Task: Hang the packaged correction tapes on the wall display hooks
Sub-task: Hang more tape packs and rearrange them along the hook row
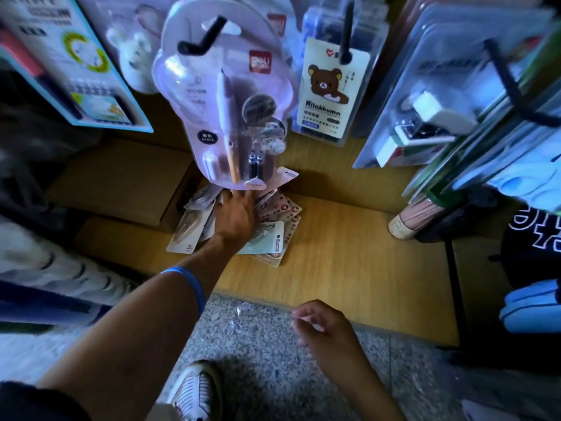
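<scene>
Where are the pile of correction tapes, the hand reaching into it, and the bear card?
pile of correction tapes [273, 230]: head view, on a greenish pack.
left hand [238, 215]: head view, back of the hand.
bear card [329, 86]: head view, on the bear picture.

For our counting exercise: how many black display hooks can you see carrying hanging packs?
3: one through the purple pen pack at upper left-centre, one holding the bear card at top centre, one at right above the stapler packs. Others may be hidden.

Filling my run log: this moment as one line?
left hand: reaching into flat carded correction tape packs | right hand: idle | hung: none
</scene>
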A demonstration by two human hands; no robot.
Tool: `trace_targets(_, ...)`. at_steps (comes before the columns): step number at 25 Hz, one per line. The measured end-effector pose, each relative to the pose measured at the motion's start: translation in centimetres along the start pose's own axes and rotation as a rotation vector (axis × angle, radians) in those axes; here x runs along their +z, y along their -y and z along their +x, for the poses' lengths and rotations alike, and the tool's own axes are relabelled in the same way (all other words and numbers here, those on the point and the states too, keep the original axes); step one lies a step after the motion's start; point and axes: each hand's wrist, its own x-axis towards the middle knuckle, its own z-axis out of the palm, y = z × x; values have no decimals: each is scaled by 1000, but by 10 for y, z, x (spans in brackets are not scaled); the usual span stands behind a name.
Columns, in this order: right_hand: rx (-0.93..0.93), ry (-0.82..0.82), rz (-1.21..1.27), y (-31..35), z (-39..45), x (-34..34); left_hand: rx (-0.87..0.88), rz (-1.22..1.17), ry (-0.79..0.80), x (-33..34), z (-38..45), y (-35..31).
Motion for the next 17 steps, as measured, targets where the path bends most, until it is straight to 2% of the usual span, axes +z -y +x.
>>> trace_targets(5, 82, -142, 403, 32, -9, -2, 37, -24, 64, -24, -78, -47)
trace_targets(10, 68, -358, 796, 74, -52, -15, 422, -70, 35, -71, -175, -117)
trace_targets(12, 61, -492, 935, 82, -76, -21, 512, -138, 44, -95, -199, -136)
trace_targets(15, -16, -686, 979, 91, -110, -28, 669, -319, 154, -144, -205, -139)
trace_targets(17, -96, -679, 977, 100, -133, -29, 789, -332, 254, -185, -195, -131)
